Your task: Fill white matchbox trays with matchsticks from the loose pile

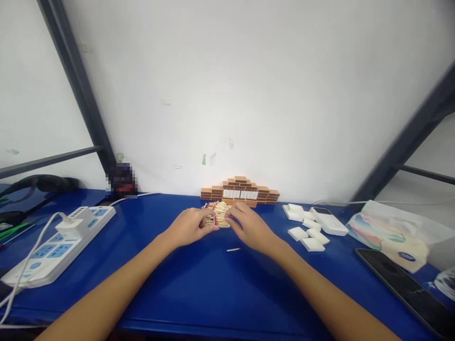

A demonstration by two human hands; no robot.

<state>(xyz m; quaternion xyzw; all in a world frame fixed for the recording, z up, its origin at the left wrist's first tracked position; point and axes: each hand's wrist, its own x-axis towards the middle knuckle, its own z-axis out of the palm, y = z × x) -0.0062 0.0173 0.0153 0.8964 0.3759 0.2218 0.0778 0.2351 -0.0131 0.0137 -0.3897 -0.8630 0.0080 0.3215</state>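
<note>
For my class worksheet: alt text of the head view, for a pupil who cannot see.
A person's left grip and right grip flank a heap of red-tipped matches on a blue table, with one match lying apart. Small brown boxes are stacked behind; a power strip lies left, white blocks right.

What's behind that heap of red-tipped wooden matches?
Stepped stacks of brown rectangular matchboxes, with upright white pieces in the middle, before the white wall. The heap and right hand cover part of their base, which can't be seen.
</note>
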